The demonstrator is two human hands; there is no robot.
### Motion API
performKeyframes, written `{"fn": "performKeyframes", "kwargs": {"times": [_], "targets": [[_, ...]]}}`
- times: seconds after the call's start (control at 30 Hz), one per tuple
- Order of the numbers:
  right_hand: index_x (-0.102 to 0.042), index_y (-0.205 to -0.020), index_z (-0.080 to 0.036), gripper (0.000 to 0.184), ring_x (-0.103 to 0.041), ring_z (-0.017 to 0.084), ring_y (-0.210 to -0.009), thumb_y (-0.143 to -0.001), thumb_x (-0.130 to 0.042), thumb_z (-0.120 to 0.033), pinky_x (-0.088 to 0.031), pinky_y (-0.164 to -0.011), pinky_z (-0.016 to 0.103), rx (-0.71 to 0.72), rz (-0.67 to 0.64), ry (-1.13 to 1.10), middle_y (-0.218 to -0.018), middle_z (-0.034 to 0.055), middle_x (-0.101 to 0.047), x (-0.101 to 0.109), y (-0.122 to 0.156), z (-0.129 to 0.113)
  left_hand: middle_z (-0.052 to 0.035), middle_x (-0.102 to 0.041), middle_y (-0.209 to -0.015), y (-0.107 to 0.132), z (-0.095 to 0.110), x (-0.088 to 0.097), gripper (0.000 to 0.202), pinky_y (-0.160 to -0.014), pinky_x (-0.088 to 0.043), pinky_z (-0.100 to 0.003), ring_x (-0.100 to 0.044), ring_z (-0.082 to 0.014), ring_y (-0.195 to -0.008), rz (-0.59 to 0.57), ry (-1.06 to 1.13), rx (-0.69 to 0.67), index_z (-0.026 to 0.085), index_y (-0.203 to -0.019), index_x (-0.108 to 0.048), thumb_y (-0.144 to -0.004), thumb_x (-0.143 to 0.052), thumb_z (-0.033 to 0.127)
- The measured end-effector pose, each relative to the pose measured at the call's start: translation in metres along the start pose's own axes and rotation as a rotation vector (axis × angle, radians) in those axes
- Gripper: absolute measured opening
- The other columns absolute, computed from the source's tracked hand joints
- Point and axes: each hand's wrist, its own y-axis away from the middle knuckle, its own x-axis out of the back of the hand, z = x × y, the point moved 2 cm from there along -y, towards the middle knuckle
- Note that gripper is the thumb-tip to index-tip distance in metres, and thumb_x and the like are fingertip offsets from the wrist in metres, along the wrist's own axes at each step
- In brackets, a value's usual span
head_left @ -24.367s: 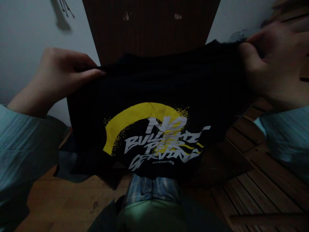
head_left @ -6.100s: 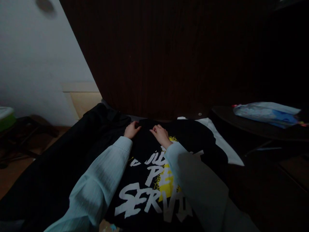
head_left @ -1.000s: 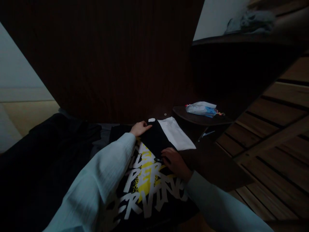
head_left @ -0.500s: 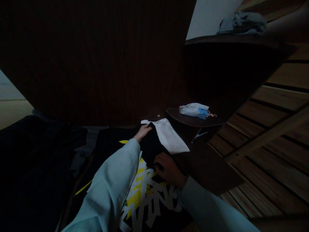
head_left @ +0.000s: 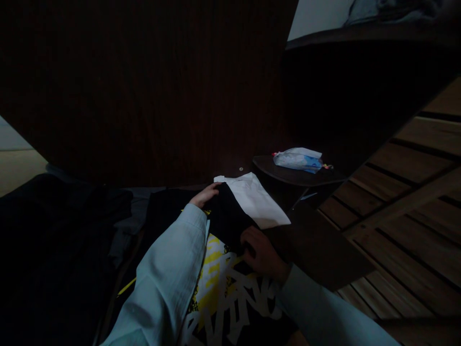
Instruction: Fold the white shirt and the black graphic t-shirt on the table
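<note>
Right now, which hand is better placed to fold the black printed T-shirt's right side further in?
Right, probably. The right hand grips the folded black flap's near edge on the black printed T-shirt; the left hand pins the far end beside the white folded cloth.

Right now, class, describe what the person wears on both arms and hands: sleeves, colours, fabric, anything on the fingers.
Both arms wear long, loose, pale blue-white sleeves of crinkled fabric that reach the wrists. The left hand and right hand are bare, with no gloves. The light is too dim to tell rings or a watch.

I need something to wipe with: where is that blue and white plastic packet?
The packet lies on the dark round table, right of centre in the head view, just beyond the white folded cloth.
</note>
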Motion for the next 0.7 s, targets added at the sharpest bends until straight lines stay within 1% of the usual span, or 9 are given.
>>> {"fn": "performKeyframes", "kwargs": {"times": [0.13,0.23,0.3,0.37,0.43,0.5,0.53,0.63,0.7], "targets": [[-0.043,-0.07,-0.019,0.019,-0.044,0.017,-0.072,-0.058,-0.041,-0.005,-0.039,-0.066,0.031,-0.005,-0.07,0.043,-0.075,0.0044,-0.052,-0.003,0.0,0.0,0.0014,-0.058,-0.066,-0.001,0.0,-0.002,0.017,-0.061,-0.043,-0.021,-0.055,-0.0113,-0.063,0.163,-0.056,-0.028,0.016,-0.082,-0.059,-0.065,-0.062,0.019],[-0.044,-0.071,-0.019,0.019,-0.045,0.017,-0.073,-0.058,-0.041,-0.005,-0.039,-0.067,0.031,-0.016,-0.084,0.046,-0.075,0.0043,-0.052,-0.005,0.0,0.001,0.002,-0.055,-0.06,0.0,0.0,-0.007,0.018,-0.061,-0.042,-0.021,-0.054,-0.0107,-0.061,0.182,-0.06,-0.07,0.015,-0.068,-0.055,-0.061,-0.069,0.025],[-0.045,-0.071,-0.019,0.019,-0.045,0.017,-0.073,-0.059,-0.042,-0.005,-0.04,-0.068,0.031,-0.018,-0.074,0.05,-0.075,0.0042,-0.052,-0.005,0.001,0.002,0.0002,-0.057,-0.062,0.001,0.0,-0.009,0.017,-0.062,-0.043,-0.022,-0.055,-0.0111,-0.061,0.137,-0.034,-0.086,0.013,-0.068,-0.056,-0.064,-0.067,0.026],[-0.046,-0.073,-0.018,0.018,-0.045,0.017,-0.072,-0.061,-0.042,-0.006,-0.04,-0.068,0.032,-0.027,-0.052,0.063,-0.074,0.0044,-0.053,-0.005,0.001,0.003,-0.0039,-0.063,-0.075,0.002,0.002,-0.01,0.018,-0.069,-0.045,-0.024,-0.059,-0.0131,-0.07,0.043,0.037,-0.104,0.012,-0.079,-0.06,-0.068,-0.064,0.026],[-0.048,-0.075,-0.018,0.018,-0.047,0.017,-0.073,-0.063,-0.042,-0.006,-0.041,-0.068,0.032,-0.043,-0.03,0.077,-0.075,0.0049,-0.054,-0.004,0.002,0.004,-0.0074,-0.064,-0.098,0.003,0.005,-0.011,0.035,-0.08,-0.045,-0.027,-0.06,-0.0164,-0.088,-0.07,0.095,-0.152,0.014,-0.102,-0.058,-0.068,-0.063,0.023],[-0.051,-0.077,-0.018,0.017,-0.048,0.017,-0.074,-0.066,-0.043,-0.007,-0.041,-0.069,0.032,-0.038,-0.035,0.081,-0.076,0.0051,-0.056,-0.002,0.002,0.003,-0.0071,-0.055,-0.121,0.003,0.007,-0.011,0.058,-0.092,-0.04,-0.029,-0.052,-0.0185,-0.109,-0.161,0.069,-0.231,0.02,-0.121,-0.048,-0.065,-0.065,0.018],[-0.052,-0.079,-0.018,0.016,-0.049,0.017,-0.075,-0.069,-0.044,-0.008,-0.042,-0.07,0.033,-0.029,-0.041,0.078,-0.077,0.0049,-0.057,-0.001,0.002,0.002,-0.0065,-0.049,-0.128,0.002,0.007,-0.011,0.067,-0.097,-0.036,-0.03,-0.045,-0.0187,-0.117,-0.186,0.021,-0.274,0.021,-0.126,-0.042,-0.064,-0.065,0.016],[-0.055,-0.088,-0.018,0.016,-0.052,0.017,-0.083,-0.079,-0.043,-0.016,-0.043,-0.076,0.034,-0.019,-0.013,0.081,-0.086,0.0055,-0.06,0.002,0.001,0.002,-0.0101,-0.039,-0.136,-0.003,0.002,-0.013,0.08,-0.106,-0.022,-0.03,-0.033,-0.0188,-0.127,-0.16,-0.137,-0.351,0.016,-0.133,-0.032,-0.061,-0.066,0.011],[-0.054,-0.103,-0.018,0.024,-0.05,0.019,-0.101,-0.083,-0.04,-0.021,-0.04,-0.087,0.037,-0.041,0.005,0.147,-0.105,0.0078,-0.059,0.001,0.001,0.004,-0.0136,-0.039,-0.135,-0.008,-0.003,-0.014,0.08,-0.106,-0.021,-0.031,-0.033,-0.0196,-0.126,-0.109,-0.178,-0.354,0.011,-0.133,-0.029,-0.062,-0.065,0.012]]}}
